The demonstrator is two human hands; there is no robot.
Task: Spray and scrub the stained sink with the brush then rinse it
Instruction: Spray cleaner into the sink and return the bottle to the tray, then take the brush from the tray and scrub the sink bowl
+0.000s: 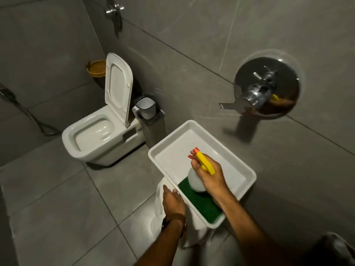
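A white rectangular sink (171, 139) stands on a white pedestal below the wall. Over its basin my right hand (211, 175) grips a white spray bottle (195, 180) with a yellow trigger head and an orange nozzle that points to the far left. A green scrub pad (203, 206) lies in the near end of the basin, partly under the bottle and my right forearm. My left hand (172, 200) rests on the sink's near left rim, fingers against its outer wall.
A chrome mixer tap (259, 93) with a flat spout sticks out of the grey tiled wall above the sink. To the left are a white toilet (92, 143) with its lid up, a small bin (147, 108) on a stand, and grey floor tiles.
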